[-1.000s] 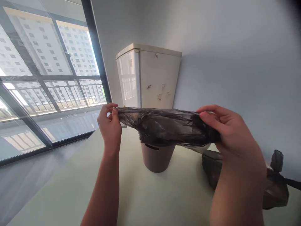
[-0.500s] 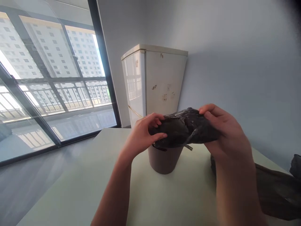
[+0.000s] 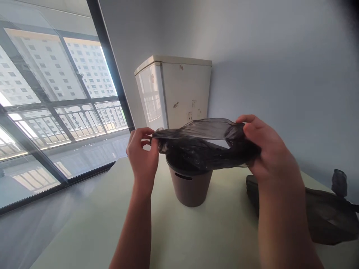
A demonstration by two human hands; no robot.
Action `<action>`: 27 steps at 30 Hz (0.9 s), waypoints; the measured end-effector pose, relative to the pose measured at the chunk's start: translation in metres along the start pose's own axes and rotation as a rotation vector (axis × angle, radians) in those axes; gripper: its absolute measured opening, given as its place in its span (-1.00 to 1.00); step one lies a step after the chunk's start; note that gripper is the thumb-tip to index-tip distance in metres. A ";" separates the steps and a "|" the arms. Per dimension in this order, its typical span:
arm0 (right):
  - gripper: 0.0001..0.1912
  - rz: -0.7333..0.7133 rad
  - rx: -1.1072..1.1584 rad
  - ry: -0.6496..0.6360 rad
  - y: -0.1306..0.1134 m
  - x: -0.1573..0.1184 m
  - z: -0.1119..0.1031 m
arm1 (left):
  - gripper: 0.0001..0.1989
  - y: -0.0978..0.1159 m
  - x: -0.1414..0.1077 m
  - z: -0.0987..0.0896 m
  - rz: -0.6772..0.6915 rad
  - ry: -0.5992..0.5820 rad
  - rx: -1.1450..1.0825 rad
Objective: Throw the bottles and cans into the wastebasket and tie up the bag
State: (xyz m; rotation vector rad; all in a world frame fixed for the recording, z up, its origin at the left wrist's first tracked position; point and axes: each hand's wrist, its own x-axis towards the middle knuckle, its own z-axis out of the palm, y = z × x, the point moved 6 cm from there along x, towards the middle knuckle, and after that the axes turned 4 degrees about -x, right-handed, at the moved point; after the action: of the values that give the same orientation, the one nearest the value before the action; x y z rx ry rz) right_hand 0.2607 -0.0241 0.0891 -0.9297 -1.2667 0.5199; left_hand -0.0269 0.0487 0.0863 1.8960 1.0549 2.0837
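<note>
A thin black plastic garbage bag [image 3: 196, 151] is stretched between my two hands, its mouth pulled partly apart. My left hand [image 3: 143, 149] pinches one edge between thumb and fingers. On the other side, my right hand [image 3: 266, 145] grips the bunched edge, thumb on top. Below and behind the bag stands a brown-grey trash can [image 3: 192, 190] with a slot handle near its rim. The bag covers part of the can's opening, and I cannot tell whether it touches the rim.
The can stands on a pale green table [image 3: 224, 224]. More black plastic bags [image 3: 328, 213] lie at the right, partly behind my right forearm. A worn white refrigerator [image 3: 186, 89] stands beyond the table, with a glass sliding door [image 3: 56, 112] at the left.
My left hand has moved left and slightly up, drawing the bag's edge out. The bag is now spread wider, showing more of the can's rim. The view has shifted slightly right.
</note>
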 end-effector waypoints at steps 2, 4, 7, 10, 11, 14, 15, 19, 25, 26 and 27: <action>-0.59 -0.070 -0.101 0.030 -0.006 -0.001 -0.004 | -0.86 -0.001 0.002 -0.010 -0.016 0.105 0.059; -0.58 -0.203 -0.333 0.159 -0.015 -0.004 -0.010 | -0.87 -0.006 0.003 -0.015 -0.047 0.138 0.093; -0.71 -0.377 -0.675 0.430 -0.027 -0.009 -0.014 | -0.90 -0.017 0.004 -0.014 -0.134 0.076 0.021; -0.76 -0.418 -0.832 0.487 -0.022 -0.005 -0.011 | -0.88 -0.018 0.004 -0.009 -0.153 0.026 -0.085; -0.78 -0.400 -0.843 0.481 -0.017 -0.003 -0.011 | -0.87 -0.015 0.004 -0.008 -0.133 0.025 -0.106; -0.83 -0.317 -0.760 0.509 -0.001 0.002 -0.015 | -0.85 -0.006 0.004 -0.006 -0.070 0.012 -0.157; -0.86 -0.283 -0.678 0.504 0.004 0.004 -0.016 | -0.84 -0.004 0.004 -0.006 -0.063 0.003 -0.172; -0.83 -0.155 -0.207 0.324 0.016 0.013 -0.011 | -0.80 -0.002 0.004 -0.005 -0.073 -0.015 -0.217; -0.66 -0.220 0.027 -0.052 -0.013 -0.009 0.003 | -0.78 -0.007 0.005 -0.004 -0.064 -0.020 -0.256; -0.68 -0.240 0.032 -0.211 -0.017 -0.021 0.010 | -0.79 -0.009 0.005 -0.004 -0.070 -0.018 -0.244; -0.71 -0.254 0.044 -0.396 -0.019 -0.035 0.018 | -0.79 -0.011 0.004 -0.004 -0.079 -0.014 -0.231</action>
State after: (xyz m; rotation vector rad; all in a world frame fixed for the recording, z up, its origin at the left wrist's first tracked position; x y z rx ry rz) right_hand 0.2310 -0.0567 0.0848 -0.6328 -1.6972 0.5439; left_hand -0.0350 0.0579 0.0837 1.7278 0.8312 2.0453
